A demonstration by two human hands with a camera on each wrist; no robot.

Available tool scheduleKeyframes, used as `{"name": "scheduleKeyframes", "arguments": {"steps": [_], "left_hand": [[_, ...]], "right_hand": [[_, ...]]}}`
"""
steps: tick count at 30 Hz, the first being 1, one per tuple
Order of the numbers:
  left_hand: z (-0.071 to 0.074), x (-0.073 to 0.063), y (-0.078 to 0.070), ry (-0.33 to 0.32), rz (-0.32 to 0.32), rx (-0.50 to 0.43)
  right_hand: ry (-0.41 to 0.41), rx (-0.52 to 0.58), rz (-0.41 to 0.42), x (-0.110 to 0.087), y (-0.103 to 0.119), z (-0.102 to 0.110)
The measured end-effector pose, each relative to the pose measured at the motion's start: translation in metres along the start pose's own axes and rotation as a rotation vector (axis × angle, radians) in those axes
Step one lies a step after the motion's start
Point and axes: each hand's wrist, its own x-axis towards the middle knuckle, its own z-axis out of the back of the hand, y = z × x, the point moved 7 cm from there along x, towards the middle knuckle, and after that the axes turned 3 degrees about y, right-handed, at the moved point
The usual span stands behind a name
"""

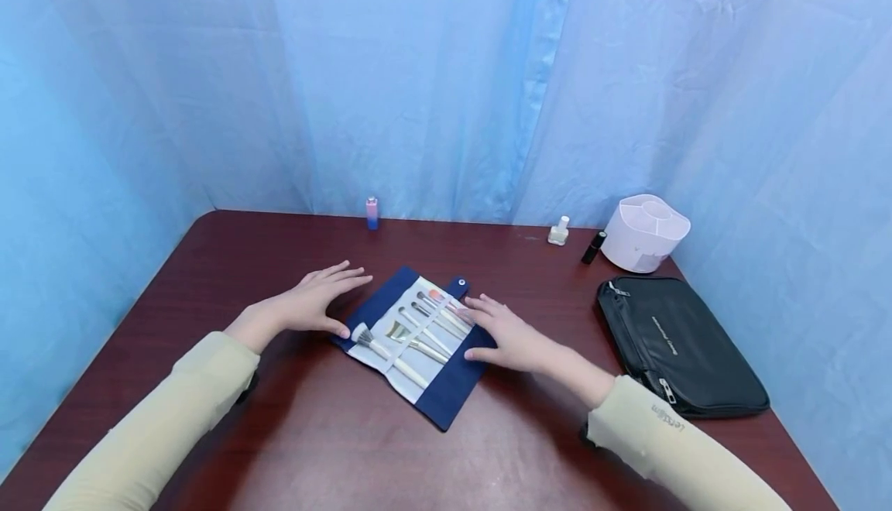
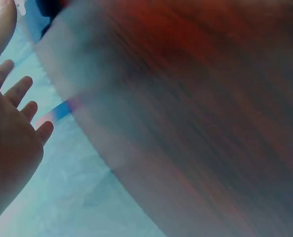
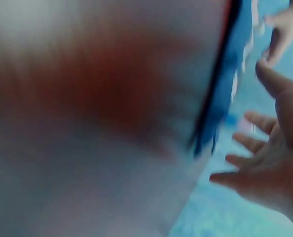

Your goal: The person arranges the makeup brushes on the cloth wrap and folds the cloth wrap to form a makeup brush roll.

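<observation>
A navy makeup brush roll (image 1: 456,387) lies spread out on the table, its light grey inner panel facing up. Several makeup brushes (image 1: 411,372) with pale handles are tucked under its strap; a snap tab (image 1: 458,286) sticks out at the far side. My left hand (image 1: 303,306) is at the roll's left end, fingers extended and thumb near the navy edge. At the right end is my right hand (image 1: 516,338), its fingers spread over the navy flap. Whether either hand touches the fabric I cannot tell. Both wrist views show the fingers (image 2: 20,91) holding nothing.
A black zipped case (image 1: 690,344) lies at the right edge, with a white divided organizer (image 1: 643,236) behind it. Near the back are a black tube (image 1: 594,248), a nail polish bottle (image 1: 559,232) and a pink-and-blue bottle (image 1: 372,214). Blue curtains (image 1: 418,93) surround the table.
</observation>
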Motion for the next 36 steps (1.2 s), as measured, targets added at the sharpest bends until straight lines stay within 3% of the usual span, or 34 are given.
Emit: {"name": "scheduleKeyframes", "arguments": {"steps": [5, 10, 14, 23, 31, 36], "left_hand": [[-0.010, 0.012, 0.003, 0.115, -0.002, 0.015], [-0.016, 0.014, 0.002, 0.205, 0.018, 0.030], [-0.015, 0.011, -0.002, 0.183, 0.016, 0.018], [-0.024, 0.003, -0.008, 0.108, -0.016, 0.010], [-0.035, -0.003, -0.018, 0.125, -0.059, -0.018], [-0.039, -0.007, -0.027, 0.129, -0.051, -0.025]], "right_hand": [[-0.022, -0.004, -0.131, -0.011, 0.015, -0.020], [0.004, -0.072, -0.175, -0.015, 0.023, -0.026], [0.024, -0.112, -0.140, -0.013, 0.018, -0.024], [0.134, -0.064, -0.023, -0.008, -0.003, -0.019], [0.241, 0.009, 0.061, -0.003, -0.019, -0.018], [0.277, 0.026, 0.099, 0.001, -0.031, -0.014]]}}
